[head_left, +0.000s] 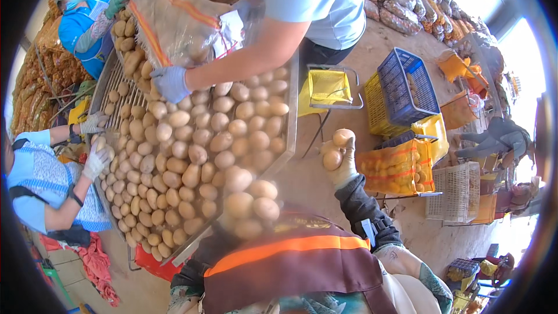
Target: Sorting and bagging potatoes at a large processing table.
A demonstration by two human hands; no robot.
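Observation:
My right hand, in a pale glove, is raised over the floor right of the slatted metal sorting table and holds a few potatoes. Close to my apron, at the table's near corner, a cluster of several potatoes rests in my left hand, which they mostly hide. Many loose potatoes cover the table. At its far side a co-worker's gloved hand touches potatoes beside a woven sack with orange stripes.
Two co-workers stand along the left, one with gloved hands at the table edge. To the right are a yellow bag on a metal frame, a blue crate, an orange mesh sack of potatoes and a white crate. Full sacks are stacked behind.

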